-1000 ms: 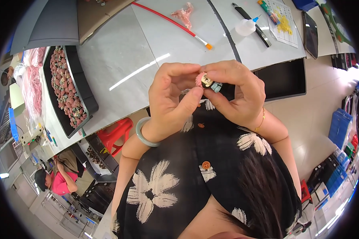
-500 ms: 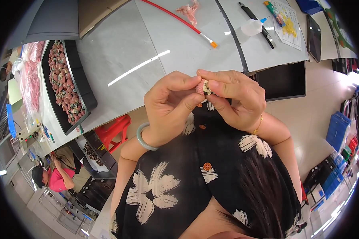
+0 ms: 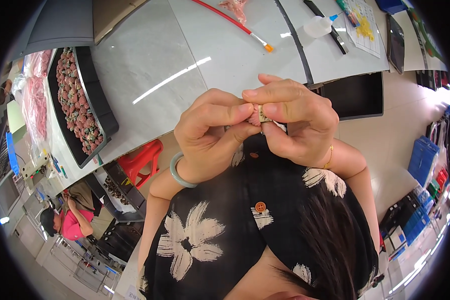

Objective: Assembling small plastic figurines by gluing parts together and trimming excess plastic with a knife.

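In front of my chest both hands meet over one small pink ridged piece (image 3: 253, 116). My left hand (image 3: 202, 122) pinches its left side between thumb and forefinger. On its right side shows a small cream part (image 3: 263, 113) with dark markings, pinched by the thumb and fingers of my right hand (image 3: 302, 115). Whether the cream part is joined to the pink piece, I cannot tell, as fingertips cover much of both. A pale bangle (image 3: 176, 170) rings my left wrist.
A black tray (image 3: 101, 95) of small pink and grey-green pieces stands left. On the table lie a red-handled brush (image 3: 242, 29), a white squeeze bottle (image 3: 316, 27), a dark slim tool (image 3: 335, 37) and a yellow-smeared sheet (image 3: 377, 45). Another person (image 3: 74, 225) is at lower left.
My right fingers have shifted on the small piece, one now lifted higher, and the cream part shows at a different angle. My left hand has moved slightly left. The view has shifted a little.
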### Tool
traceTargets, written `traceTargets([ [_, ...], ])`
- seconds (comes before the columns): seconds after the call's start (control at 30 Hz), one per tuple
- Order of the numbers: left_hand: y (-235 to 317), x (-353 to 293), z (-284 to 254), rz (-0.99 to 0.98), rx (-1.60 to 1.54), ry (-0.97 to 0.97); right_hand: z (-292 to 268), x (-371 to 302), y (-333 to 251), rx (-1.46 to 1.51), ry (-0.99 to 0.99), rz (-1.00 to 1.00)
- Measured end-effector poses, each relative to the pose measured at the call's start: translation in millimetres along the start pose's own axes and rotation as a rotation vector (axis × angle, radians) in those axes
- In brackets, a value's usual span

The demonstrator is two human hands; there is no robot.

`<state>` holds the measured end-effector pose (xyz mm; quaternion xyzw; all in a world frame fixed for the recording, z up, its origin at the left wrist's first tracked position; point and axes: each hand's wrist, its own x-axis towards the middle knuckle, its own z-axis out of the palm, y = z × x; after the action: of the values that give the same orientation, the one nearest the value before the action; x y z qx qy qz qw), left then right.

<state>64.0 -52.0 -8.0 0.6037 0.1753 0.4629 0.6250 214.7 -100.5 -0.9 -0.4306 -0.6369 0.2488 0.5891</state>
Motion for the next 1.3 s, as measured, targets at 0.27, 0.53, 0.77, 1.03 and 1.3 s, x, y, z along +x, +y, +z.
traceTargets([
  [0.27, 0, -5, 2, 0.009, 0.017, -0.013, 3, -8, 4, 0.235, -0.004, 0.081],
  [0.53, -1, -11, 3, 0.011, 0.017, -0.006, 3, -11, 5, 0.184, -0.030, 0.025],
  [0.77, -4, -12, -1, 0.011, -0.007, -0.022, 8, -14, 11, 0.221, -0.018, 0.017],
  [1.03, -9, -17, -4, 0.006, -0.006, -0.019, 20, -17, 10, 0.253, 0.075, 0.061],
  [1.3, -11, -17, -5, -0.010, -0.021, -0.022, 21, -18, 12, 0.323, 0.146, 0.144],
])
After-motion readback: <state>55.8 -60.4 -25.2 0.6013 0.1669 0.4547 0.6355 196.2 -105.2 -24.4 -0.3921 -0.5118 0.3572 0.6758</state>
